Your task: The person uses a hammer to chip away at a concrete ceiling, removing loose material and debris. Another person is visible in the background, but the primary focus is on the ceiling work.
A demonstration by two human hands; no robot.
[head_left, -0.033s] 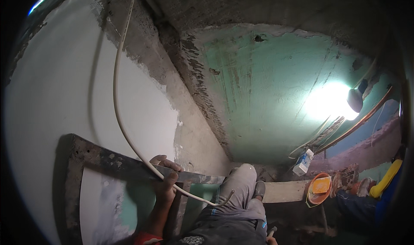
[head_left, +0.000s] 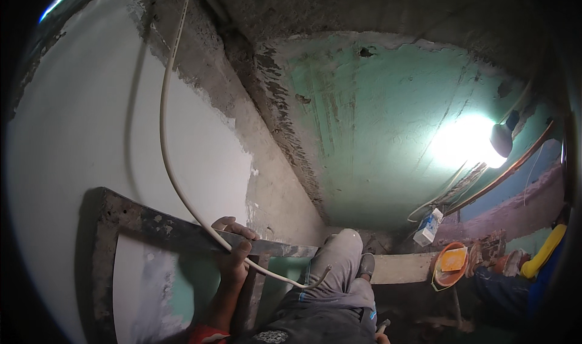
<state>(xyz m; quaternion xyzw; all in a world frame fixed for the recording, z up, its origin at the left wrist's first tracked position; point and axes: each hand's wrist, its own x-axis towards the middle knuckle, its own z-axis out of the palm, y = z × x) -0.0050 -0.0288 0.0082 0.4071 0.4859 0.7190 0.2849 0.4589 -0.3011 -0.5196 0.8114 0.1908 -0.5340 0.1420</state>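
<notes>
A dark, paint-spattered metal frame stands on the left by the wall. My left hand is closed around its top rail, fingers over the far side and thumb on the near side. A cream-coloured cable hangs from above, crosses at this hand and curves over my lap to a loose, bent end. Whether the fingers also pinch the cable is unclear. At the lower edge, only a little of my right hand shows, closed by a short pale rod-like piece; most of it is hidden.
A lit lamp glares by the green wall. A wooden plank runs right from my shoe. On it sits an orange bucket; a white-and-blue box is behind. Another person's yellow sleeve is far right.
</notes>
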